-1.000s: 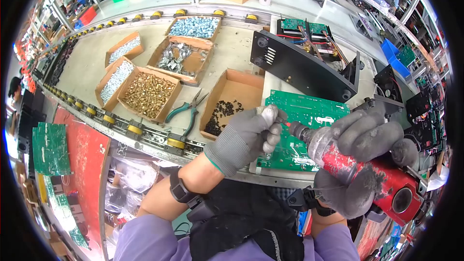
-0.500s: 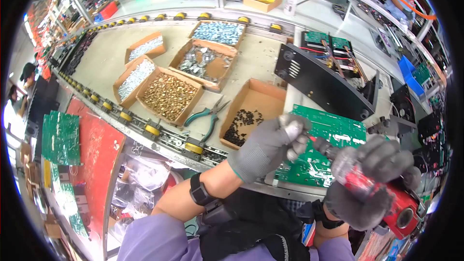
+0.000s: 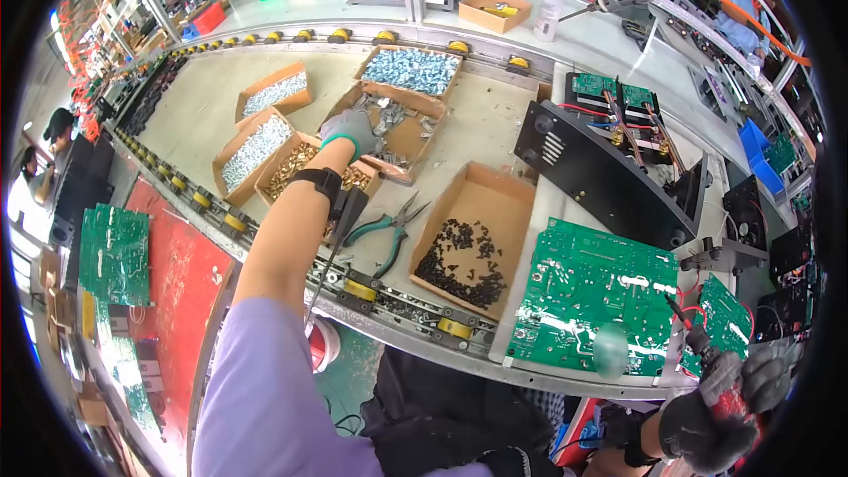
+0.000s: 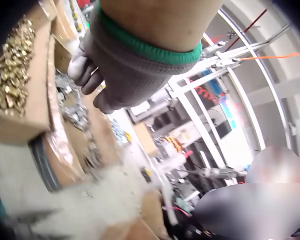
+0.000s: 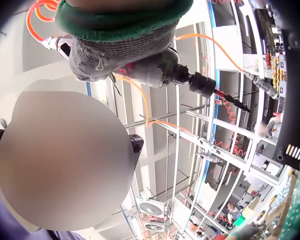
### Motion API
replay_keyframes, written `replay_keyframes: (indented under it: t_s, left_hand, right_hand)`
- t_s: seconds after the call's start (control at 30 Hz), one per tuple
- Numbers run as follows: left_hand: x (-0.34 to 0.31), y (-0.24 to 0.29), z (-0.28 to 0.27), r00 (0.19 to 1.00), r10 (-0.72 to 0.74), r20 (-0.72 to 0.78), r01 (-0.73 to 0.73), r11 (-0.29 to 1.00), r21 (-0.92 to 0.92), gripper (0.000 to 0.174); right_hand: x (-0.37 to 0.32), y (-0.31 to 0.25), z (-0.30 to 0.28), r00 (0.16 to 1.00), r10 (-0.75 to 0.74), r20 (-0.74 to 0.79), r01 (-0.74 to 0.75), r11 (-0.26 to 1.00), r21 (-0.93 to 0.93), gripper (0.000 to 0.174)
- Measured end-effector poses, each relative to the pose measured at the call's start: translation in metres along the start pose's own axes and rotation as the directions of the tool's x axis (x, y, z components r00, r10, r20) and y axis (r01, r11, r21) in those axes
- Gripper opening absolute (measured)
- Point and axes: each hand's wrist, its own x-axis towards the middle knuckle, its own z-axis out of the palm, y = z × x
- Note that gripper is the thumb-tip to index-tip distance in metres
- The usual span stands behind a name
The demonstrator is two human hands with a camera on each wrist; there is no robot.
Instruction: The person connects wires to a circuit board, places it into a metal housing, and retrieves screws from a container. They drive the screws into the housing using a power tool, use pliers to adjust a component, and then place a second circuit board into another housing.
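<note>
My gloved left hand (image 3: 349, 128) reaches into a cardboard box (image 3: 411, 170) of small silver metal clips (image 4: 75, 107). In the left wrist view its fingers (image 4: 92, 82) bend loosely down over the clips, and nothing shows between them. My gloved right hand (image 3: 720, 420) grips a red air screwdriver (image 3: 730, 396) at the lower right. The driver's chuck (image 5: 202, 84) carries a red bit with a long dark tip (image 5: 237, 103), angled toward the green circuit board (image 3: 583, 300). That board lies flat at the bench's front edge, with a second green board (image 3: 720, 314) to its right.
Boxes of brass fasteners (image 3: 300, 162), white pieces (image 3: 254, 153), blue-silver parts (image 3: 411, 69) and black screws (image 3: 459, 265) stand about. Teal-handled pliers (image 3: 393, 234) lie by the roller rail. A black metal panel (image 3: 601, 172) leans behind the board.
My left hand has left the bit's tip and swung left and forward to the clip box. The air screwdriver has moved down and right in my right hand, uncovering the board.
</note>
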Motion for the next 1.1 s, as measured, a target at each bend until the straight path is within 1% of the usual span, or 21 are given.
replay_keyframes:
  t_s: [0.03, 0.17, 0.23, 0.27, 0.37, 0.4, 0.47, 0.5, 0.57, 0.6, 0.7, 0.73, 0.77, 0.87, 0.9, 0.93, 0.97, 1.0, 1.03, 1.07, 1.1]
  left_hand:
    - [0.004, 0.0, 0.005, 1.0, 0.007, -0.001, -0.007, 1.0, -0.001, 0.035]
    - [0.002, 0.005, 0.005, 1.0, 0.009, -0.026, -0.01, 1.0, -0.022, 0.035]
    - [0.007, -0.012, 0.008, 0.994, 0.095, -0.052, -0.105, 0.966, -0.235, 0.031]
    - [0.018, -0.021, 0.02, 0.985, 0.029, -0.173, -0.086, 0.94, -0.331, 0.028]
    - [0.018, -0.031, 0.014, 0.973, -0.041, -0.229, -0.099, 0.819, -0.565, 0.023]
    - [0.021, -0.035, 0.014, 0.973, -0.029, -0.231, -0.108, 0.824, -0.557, 0.023]
    - [0.032, -0.046, 0.017, 0.998, -0.045, -0.035, -0.015, 0.39, -0.921, 0.021]
    - [0.031, -0.047, 0.014, 0.999, -0.035, -0.037, -0.02, 0.397, -0.918, 0.021]
    - [0.021, -0.046, 0.009, 0.995, -0.01, -0.1, -0.094, 0.274, -0.957, 0.026]
    - [0.017, -0.046, 0.001, 0.996, 0.018, -0.092, -0.093, 0.278, -0.956, 0.031]
    - [-0.024, -0.019, -0.036, 0.996, 0.018, -0.089, -0.091, 0.299, -0.95, 0.029]
    - [-0.033, -0.018, -0.046, 0.978, 0.16, -0.136, -0.176, 0.272, -0.946, 0.029]
    - [-0.04, -0.009, -0.052, 0.934, 0.312, -0.174, -0.25, 0.224, -0.942, 0.029]
    - [-0.162, 0.072, -0.089, 0.835, 0.465, -0.293, -0.375, 0.091, -0.923, 0.03]
    - [-0.205, 0.094, -0.094, 0.813, 0.485, -0.321, -0.396, 0.058, -0.916, 0.031]
    - [-0.249, 0.114, -0.098, 0.721, 0.597, -0.351, -0.474, 0.055, -0.879, 0.035]
    - [-0.293, 0.128, -0.109, 0.727, 0.659, -0.193, -0.465, 0.265, -0.845, 0.035]
    - [-0.324, 0.14, -0.092, 0.699, 0.709, -0.093, -0.204, 0.072, -0.976, 0.033]
    - [-0.331, 0.153, -0.072, 0.313, 0.934, -0.174, -0.267, -0.09, -0.959, 0.032]
    - [-0.351, 0.177, -0.066, 0.065, 0.978, -0.197, -0.412, -0.153, -0.898, 0.032]
    - [-0.371, 0.196, -0.047, 0.001, 0.998, -0.061, -0.294, -0.057, -0.954, 0.03]
  right_hand:
    - [0.017, 0.013, -0.029, 0.963, -0.124, -0.239, 0.06, 0.964, -0.257, 0.033]
    - [0.014, -0.002, -0.062, 0.96, -0.146, -0.237, 0.079, 0.96, -0.269, 0.026]
    - [0.011, -0.013, -0.078, 0.96, -0.157, -0.233, 0.09, 0.957, -0.274, 0.024]
    - [0.01, -0.019, -0.086, 0.959, -0.163, -0.232, 0.095, 0.956, -0.278, 0.024]
    - [0.001, -0.036, -0.105, 0.952, -0.183, -0.245, 0.109, 0.952, -0.286, 0.028]
    - [-0.002, -0.041, -0.111, 0.95, -0.189, -0.251, 0.113, 0.951, -0.287, 0.03]
    - [-0.009, -0.052, -0.124, 0.944, -0.203, -0.26, 0.124, 0.949, -0.289, 0.035]
    - [-0.012, -0.057, -0.129, 0.942, -0.205, -0.267, 0.121, 0.947, -0.299, 0.035]
    - [-0.018, -0.069, -0.142, 0.929, -0.181, -0.323, 0.085, 0.953, -0.291, 0.043]
    - [-0.027, -0.08, -0.162, 0.967, -0.132, -0.219, 0.07, 0.961, -0.268, 0.045]
    - [-0.043, -0.08, -0.187, 0.948, -0.105, -0.3, 0.061, 0.986, -0.153, 0.041]
    - [-0.048, -0.08, -0.196, 0.94, -0.092, -0.328, 0.061, 0.993, -0.104, 0.039]
    - [-0.052, -0.085, -0.205, 0.933, -0.08, -0.35, 0.058, 0.996, -0.074, 0.037]
    - [-0.059, -0.13, -0.231, 0.912, -0.054, -0.407, 0.027, 0.997, -0.072, 0.031]
    - [-0.048, -0.115, -0.195, 0.822, -0.101, -0.56, -0.078, 0.955, -0.287, 0.032]
    - [-0.045, -0.108, -0.185, 0.85, -0.069, -0.523, -0.11, 0.947, -0.303, 0.031]
    - [-0.043, -0.106, -0.182, 0.873, -0.03, -0.487, -0.14, 0.94, -0.31, 0.032]
    - [-0.042, -0.109, -0.182, 0.889, 0.01, -0.458, -0.168, 0.937, -0.305, 0.033]
    - [-0.042, -0.112, -0.182, 0.902, 0.055, -0.429, -0.196, 0.936, -0.293, 0.034]
    - [-0.043, -0.114, -0.185, 0.905, 0.052, -0.421, -0.176, 0.949, -0.261, 0.033]
    - [-0.043, -0.117, -0.184, 0.905, 0.045, -0.423, -0.178, 0.944, -0.279, 0.033]
